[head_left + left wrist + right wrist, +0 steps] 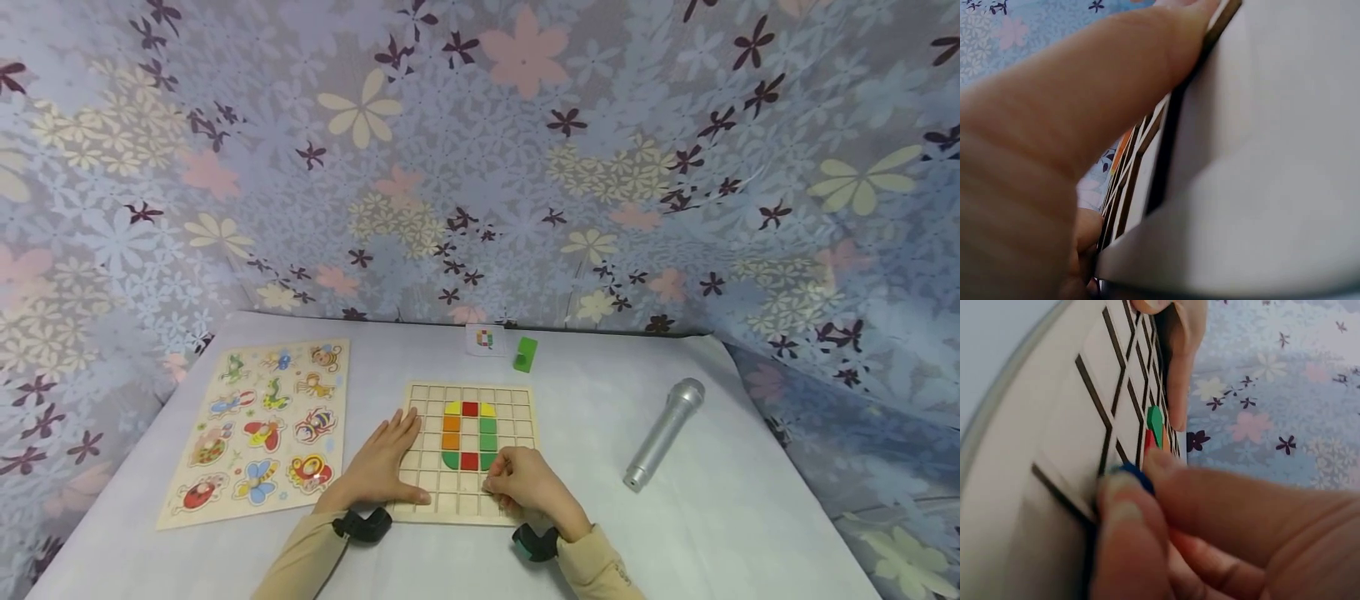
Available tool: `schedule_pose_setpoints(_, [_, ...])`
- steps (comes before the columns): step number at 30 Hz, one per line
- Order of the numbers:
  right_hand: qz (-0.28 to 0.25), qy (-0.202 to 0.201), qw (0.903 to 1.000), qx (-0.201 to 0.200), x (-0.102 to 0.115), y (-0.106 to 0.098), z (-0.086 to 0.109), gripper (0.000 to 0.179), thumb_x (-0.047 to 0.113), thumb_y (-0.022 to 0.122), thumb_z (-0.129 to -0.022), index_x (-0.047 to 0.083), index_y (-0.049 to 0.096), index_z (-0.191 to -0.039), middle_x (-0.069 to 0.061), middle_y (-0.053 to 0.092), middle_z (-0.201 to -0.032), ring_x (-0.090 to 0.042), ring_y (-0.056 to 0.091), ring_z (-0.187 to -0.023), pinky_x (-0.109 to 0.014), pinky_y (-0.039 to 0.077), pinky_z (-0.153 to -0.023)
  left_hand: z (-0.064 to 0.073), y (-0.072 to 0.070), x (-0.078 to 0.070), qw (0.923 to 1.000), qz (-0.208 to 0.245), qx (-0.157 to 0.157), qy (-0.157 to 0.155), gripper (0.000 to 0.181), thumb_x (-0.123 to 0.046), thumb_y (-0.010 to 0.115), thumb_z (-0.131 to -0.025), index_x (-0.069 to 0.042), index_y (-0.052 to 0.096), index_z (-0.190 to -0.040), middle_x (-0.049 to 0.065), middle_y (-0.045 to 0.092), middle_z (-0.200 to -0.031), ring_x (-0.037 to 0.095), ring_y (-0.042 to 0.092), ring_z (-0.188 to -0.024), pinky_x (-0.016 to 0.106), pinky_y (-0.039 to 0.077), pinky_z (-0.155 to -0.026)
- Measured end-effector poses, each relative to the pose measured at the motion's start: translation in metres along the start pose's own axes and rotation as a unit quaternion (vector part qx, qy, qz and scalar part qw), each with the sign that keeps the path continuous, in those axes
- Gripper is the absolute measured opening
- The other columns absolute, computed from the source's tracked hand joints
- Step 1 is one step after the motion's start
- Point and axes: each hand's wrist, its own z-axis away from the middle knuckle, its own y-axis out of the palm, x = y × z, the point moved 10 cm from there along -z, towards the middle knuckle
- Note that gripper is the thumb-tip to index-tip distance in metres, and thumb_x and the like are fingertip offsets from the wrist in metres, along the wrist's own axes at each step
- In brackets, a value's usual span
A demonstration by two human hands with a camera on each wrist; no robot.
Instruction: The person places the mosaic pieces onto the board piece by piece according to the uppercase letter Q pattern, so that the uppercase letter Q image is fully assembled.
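A wooden grid board [513, 414] lies on the white table, with red, yellow, orange and green tiles set as a ring. One red tile [470, 409] is at the top of the ring and another at its bottom. My left hand [381, 461] rests on the board's left side, fingers straight and thumb spread along the near edge. Over the lower right squares, my right hand [528, 482] pinches a small blue tile [1139, 477] between thumb and fingers. In the right wrist view the fingertips cover most of that tile, so its shape cannot be told.
An insect picture puzzle [251, 395] lies to the left. Behind the grid board are a small pattern card [474, 343] and a green piece [528, 348]. A silver microphone [663, 435] lies at the right. Flowered cloth [480, 167] hangs beyond the table.
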Motion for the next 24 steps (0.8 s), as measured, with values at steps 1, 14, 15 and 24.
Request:
schedule_pose_setpoints(1, [0.010,-0.002,0.9999,-0.011,0.0006,-0.0015,-0.0001,0.012,0.008,0.070,-0.086,0.004,0.061,-0.078,0.001,0.057,-0.059,-0.006,0.051,-0.047,-0.016,0.041,-0.042,-0.0003,0.0003,0.0000,1.0000,0.001,0.001,-0.001,0.122,-0.060,0.078,-0.064,0.004,0.023,-0.151,0.019,0.015,-0.162,0.039,0.009,-0.150,0.053,0.012,-0.123])
schedule_pose_setpoints(14, [0.073,-0.003,0.9933,-0.089,0.0080,-0.0017,0.0037,0.015,0.009,0.073,-0.084,0.008,0.064,-0.072,0.002,0.059,-0.065,-0.007,0.048,-0.058,-0.017,0.040,-0.051,0.0027,-0.0003,-0.0032,1.0000,-0.001,0.004,0.001,0.122,-0.059,0.079,-0.064,0.005,0.022,-0.151,0.020,0.015,-0.161,0.040,0.010,-0.150,0.055,0.013,-0.122])
schedule_pose_setpoints(15, [0.076,-0.004,0.9928,-0.092,0.0086,-0.0017,0.0033,0.015,0.008,0.073,-0.084,0.008,0.064,-0.072,0.002,0.060,-0.065,-0.007,0.048,-0.058,-0.017,0.040,-0.051,0.0026,-0.0010,-0.0034,1.0000,-0.002,0.004,0.002,0.122,-0.059,0.079,-0.064,0.005,0.022,-0.151,0.020,0.015,-0.161,0.040,0.010,-0.150,0.055,0.013,-0.122])
schedule_pose_setpoints(24, [0.076,-0.013,0.9936,-0.083,0.0088,-0.0029,0.0000,0.014,0.009,0.072,-0.085,0.008,0.065,-0.073,0.004,0.056,-0.062,-0.005,0.045,-0.054,-0.016,0.037,-0.046,0.0019,-0.0042,-0.0039,1.0000,-0.003,0.003,0.003,0.121,-0.058,0.079,-0.065,0.005,0.022,-0.151,0.020,0.014,-0.162,0.040,0.010,-0.150,0.054,0.012,-0.122])
